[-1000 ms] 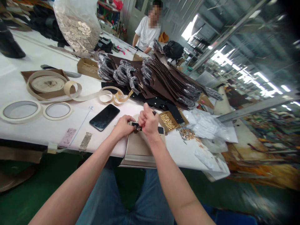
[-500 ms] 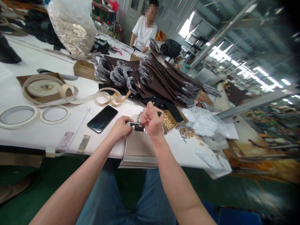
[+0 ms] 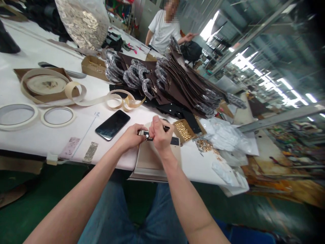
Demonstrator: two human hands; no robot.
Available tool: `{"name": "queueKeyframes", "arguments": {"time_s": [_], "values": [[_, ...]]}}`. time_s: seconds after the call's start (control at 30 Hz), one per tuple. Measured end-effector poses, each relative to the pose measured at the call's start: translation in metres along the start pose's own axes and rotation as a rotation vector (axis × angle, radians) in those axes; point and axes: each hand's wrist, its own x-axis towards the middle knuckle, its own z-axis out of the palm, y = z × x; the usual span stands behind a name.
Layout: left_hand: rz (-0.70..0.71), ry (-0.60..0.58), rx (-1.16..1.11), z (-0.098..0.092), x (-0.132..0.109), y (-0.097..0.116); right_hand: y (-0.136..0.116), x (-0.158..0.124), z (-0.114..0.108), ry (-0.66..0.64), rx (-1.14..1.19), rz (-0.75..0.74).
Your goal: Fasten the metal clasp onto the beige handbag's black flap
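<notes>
A beige panel (image 3: 149,156) lies at the table's front edge, overhanging it a little. Along its far edge runs a black strip (image 3: 175,141) with small pale metal pieces on it. My left hand (image 3: 132,136) pinches the panel's far left corner between thumb and fingers. Close beside it, my right hand (image 3: 160,135) is closed in a fist round a slim dark-handled tool (image 3: 166,128). The tool's tip points down at the strip near my left thumb; its exact kind is hidden by my fingers.
Left of the hands lie a phone (image 3: 113,124), tape rolls (image 3: 58,117) and a loose cream ribbon (image 3: 93,100). Brown bag pieces with wrapped handles (image 3: 182,79) are piled behind. A box of gold studs (image 3: 183,131) and plastic bags (image 3: 220,134) are at right. Opposite stands a person (image 3: 162,30).
My right hand has moved left along the strip with the tool, closer to my left hand, uncovering the strip's right end. The person opposite has raised a hand.
</notes>
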Motion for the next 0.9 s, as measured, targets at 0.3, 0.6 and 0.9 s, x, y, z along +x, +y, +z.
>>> {"name": "queueKeyframes", "arguments": {"time_s": [0.3,0.6,0.9], "values": [[0.016,0.172,0.183,0.016,0.009,-0.013,-0.007,0.086,-0.017,0.018,0.290,0.414],[0.039,0.193,0.132,0.022,0.014,-0.027,0.015,0.108,-0.001,-0.011,0.255,0.676],[0.020,0.074,-0.006,0.015,0.008,-0.015,-0.001,0.036,0.007,-0.057,-0.040,0.093]]}}
